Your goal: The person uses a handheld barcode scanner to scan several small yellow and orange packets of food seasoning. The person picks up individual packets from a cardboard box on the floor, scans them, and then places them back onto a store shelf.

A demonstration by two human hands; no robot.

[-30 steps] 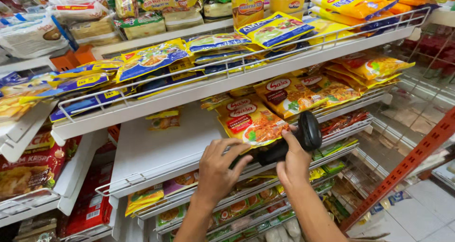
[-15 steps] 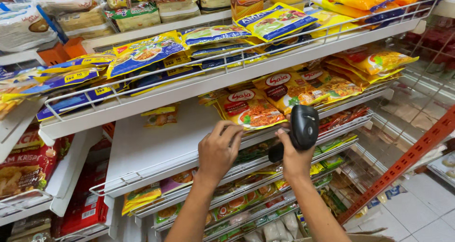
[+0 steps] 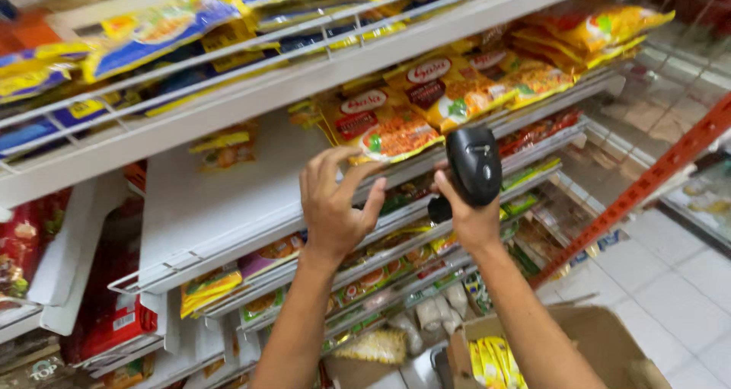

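A white metal shelf with a wire front rail (image 3: 228,206) serves as the landmark here; its left stretch is bare and its right stretch carries flat yellow-and-red plastic noodle packets (image 3: 381,126) lying face up, their long axes running back into the shelf. Above this shelf sits another white shelf with yellow-and-blue flat packets (image 3: 152,27) behind a wire rail. Below it, lower tiers hold smaller mixed-colour sachets (image 3: 365,282), and further down to the right an open brown cardboard box (image 3: 586,336) holds yellow packets standing on edge. An orange-red steel upright (image 3: 647,183) slants to the right of the shelf.

The left hand (image 3: 335,202) is raised at the shelf's front rail, its fingers (image 3: 346,172) spread and curled, touching or nearly touching the lower edge of the nearest noodle packet; I cannot tell whether they grip it. That packet lies just above and to the right of those fingers. The right hand (image 3: 468,218), just right of the left, is wrapped round the handle of a black handheld barcode scanner (image 3: 474,164), whose head points up toward the packets. The left hand is nearer the packet.
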